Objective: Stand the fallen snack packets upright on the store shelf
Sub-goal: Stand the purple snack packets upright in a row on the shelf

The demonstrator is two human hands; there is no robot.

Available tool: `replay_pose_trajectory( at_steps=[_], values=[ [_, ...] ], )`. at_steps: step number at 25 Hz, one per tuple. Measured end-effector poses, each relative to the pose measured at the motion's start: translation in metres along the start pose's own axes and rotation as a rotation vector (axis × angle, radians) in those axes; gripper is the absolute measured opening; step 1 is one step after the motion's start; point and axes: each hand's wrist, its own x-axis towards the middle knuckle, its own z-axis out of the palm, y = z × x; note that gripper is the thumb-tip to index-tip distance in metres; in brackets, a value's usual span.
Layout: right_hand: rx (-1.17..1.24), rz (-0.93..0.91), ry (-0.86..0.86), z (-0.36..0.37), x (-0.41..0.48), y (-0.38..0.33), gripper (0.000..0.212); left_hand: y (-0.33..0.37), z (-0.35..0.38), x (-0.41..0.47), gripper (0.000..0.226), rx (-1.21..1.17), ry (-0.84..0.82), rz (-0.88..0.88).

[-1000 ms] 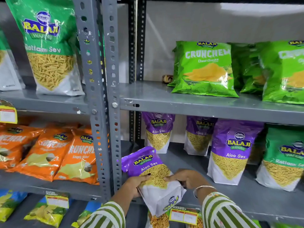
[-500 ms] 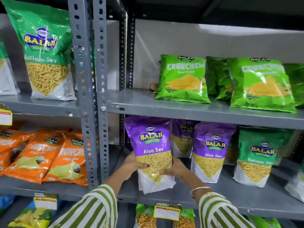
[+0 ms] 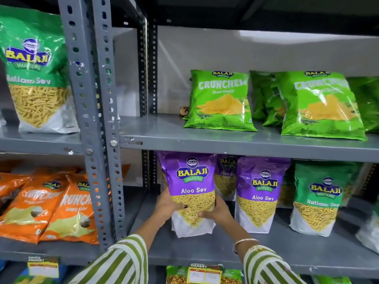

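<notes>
A purple Aloo Sev packet (image 3: 190, 181) stands upright at the left end of the grey middle shelf (image 3: 287, 249). My left hand (image 3: 167, 206) grips its left side and my right hand (image 3: 218, 210) grips its right side, thumbs across the clear window. Its white base rests on the shelf or just above it; I cannot tell which. A second purple Aloo Sev packet (image 3: 260, 191) stands upright just to its right, and a third purple packet (image 3: 225, 177) stands behind them, partly hidden.
A green Ratlami Sev packet (image 3: 320, 197) stands further right. Green Crunchem bags (image 3: 221, 101) lean on the shelf above. A perforated grey upright (image 3: 96, 119) divides the racks; orange Crunchem bags (image 3: 51, 206) lie left of it. Price tags (image 3: 205, 273) hang on the shelf edge.
The purple packet went from lying tilted at the shelf's front edge to standing upright further back. Both hands stayed on it and moved up and inward with it.
</notes>
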Motion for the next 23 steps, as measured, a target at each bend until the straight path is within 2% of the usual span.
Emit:
replay_pose_trajectory(
  at_steps=[6, 10, 12, 14, 16, 17, 19, 23],
  values=[
    [-0.104, 0.074, 0.139, 0.007, 0.030, 0.026, 0.080, -0.016, 0.026, 0.036, 0.060, 0.181, 0.063, 0.054],
    [-0.097, 0.130, 0.210, 0.017, 0.033, 0.060, 0.072, -0.046, 0.037, 0.045, 0.061, 0.172, 0.022, 0.012],
    [-0.068, 0.136, 0.190, 0.014, 0.032, 0.066, 0.069, -0.055, 0.037, 0.043, 0.071, 0.126, -0.025, -0.025],
    [-0.026, 0.143, 0.118, 0.008, 0.030, 0.069, 0.087, -0.063, 0.037, 0.041, 0.076, 0.095, -0.119, -0.056],
    [-0.056, 0.158, 0.065, 0.006, 0.033, 0.081, 0.113, -0.071, 0.037, 0.037, 0.066, 0.117, -0.188, -0.098],
    [-0.062, 0.156, 0.042, 0.008, 0.039, 0.095, 0.119, -0.076, 0.039, 0.035, 0.063, 0.126, -0.194, -0.123],
    [-0.050, 0.142, 0.005, 0.011, 0.045, 0.103, 0.119, -0.084, 0.039, 0.033, 0.062, 0.123, -0.166, -0.152],
    [-0.034, 0.191, -0.047, 0.037, 0.026, 0.075, 0.109, -0.094, 0.017, 0.025, 0.061, 0.104, -0.092, -0.201]
  ],
)
